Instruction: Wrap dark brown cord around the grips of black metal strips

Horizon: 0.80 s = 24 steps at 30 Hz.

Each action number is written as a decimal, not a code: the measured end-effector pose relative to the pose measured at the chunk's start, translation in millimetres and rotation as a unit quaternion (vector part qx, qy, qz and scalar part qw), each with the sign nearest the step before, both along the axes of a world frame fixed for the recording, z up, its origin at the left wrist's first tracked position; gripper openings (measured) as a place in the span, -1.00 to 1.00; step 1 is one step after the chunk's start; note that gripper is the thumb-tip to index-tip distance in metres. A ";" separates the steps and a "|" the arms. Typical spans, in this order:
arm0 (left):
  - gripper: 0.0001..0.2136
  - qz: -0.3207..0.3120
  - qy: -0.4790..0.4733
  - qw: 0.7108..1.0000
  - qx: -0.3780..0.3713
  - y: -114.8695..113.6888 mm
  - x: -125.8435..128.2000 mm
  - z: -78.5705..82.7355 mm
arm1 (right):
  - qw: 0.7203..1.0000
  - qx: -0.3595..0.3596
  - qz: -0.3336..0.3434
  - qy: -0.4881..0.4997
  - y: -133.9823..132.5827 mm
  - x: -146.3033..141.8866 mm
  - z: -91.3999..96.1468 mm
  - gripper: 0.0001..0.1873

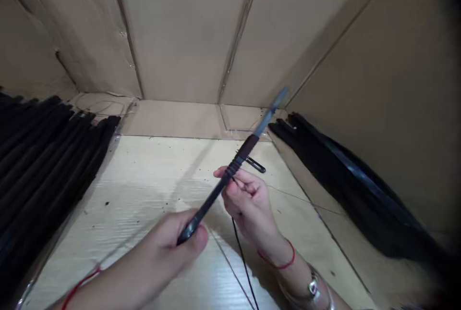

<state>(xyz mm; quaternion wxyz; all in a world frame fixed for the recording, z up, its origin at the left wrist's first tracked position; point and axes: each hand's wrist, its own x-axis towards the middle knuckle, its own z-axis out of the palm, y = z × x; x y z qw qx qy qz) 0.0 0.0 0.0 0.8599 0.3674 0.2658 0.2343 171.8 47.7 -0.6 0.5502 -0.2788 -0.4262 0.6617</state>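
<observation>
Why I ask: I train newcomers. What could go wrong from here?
The thin black cord dangling under the right hand might snag or tangle. The slender black rod, gripped at its end by the left hand, could poke its grey tip into the cardboard wall.

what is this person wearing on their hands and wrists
Both hands are bare, no gloves or sleeves. The left hand has a thin red string at its wrist. The right hand has a red cord bracelet at the wrist and a silvery metal band, perhaps a watch, above it.
</observation>
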 end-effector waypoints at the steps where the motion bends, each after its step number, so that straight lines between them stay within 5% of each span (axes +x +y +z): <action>1: -0.51 0.005 0.017 0.999 0.033 2.6 0.3 -3.4 | 1.000 -0.005 -0.015 0.006 0.4 1.6 0.5 -0.73; 4: -0.54 0.065 0.106 0.984 0.124 6.9 2.8 -9.4 | 0.999 -0.009 -0.051 0.003 1.4 4.7 0.1 -0.72; 6: -0.62 0.184 0.238 0.930 0.209 6.1 5.6 -8.4 | 0.997 0.001 -0.072 -0.022 1.8 5.1 -1.7 -0.75; 7: -0.61 0.200 0.249 0.926 0.200 5.3 6.8 -7.1 | 0.997 0.007 -0.075 -0.033 2.0 4.9 -2.5 -0.77; 10: -0.48 0.107 0.092 0.990 0.006 5.5 7.9 -5.0 | 0.999 0.002 -0.038 -0.032 2.8 3.8 -3.1 -0.72; 13: -0.42 0.029 -0.024 0.995 -0.097 9.9 7.3 -10.7 | 1.000 -0.016 -0.004 0.000 3.7 2.8 -1.8 -0.67; 16: -0.47 0.044 0.080 0.995 0.034 10.5 7.9 -16.6 | 1.000 -0.007 -0.023 0.011 4.7 2.6 -3.3 -0.71; 19: -0.59 0.169 0.282 0.920 0.215 6.4 6.2 -12.3 | 0.999 0.005 -0.052 -0.007 5.2 3.4 -6.5 -0.72; 21: -0.62 0.119 0.241 0.950 0.158 5.3 2.5 -5.8 | 0.999 0.015 -0.043 -0.015 4.8 4.0 -7.3 -0.70; 22: -0.61 0.041 0.158 0.983 0.079 5.8 0.4 -2.9 | 0.999 0.017 -0.031 -0.016 4.4 4.1 -7.1 -0.70; 24: -0.58 -0.095 -0.003 0.994 -0.057 7.9 -2.8 0.3 | 1.000 0.012 -0.018 -0.014 3.8 4.2 -6.1 -0.72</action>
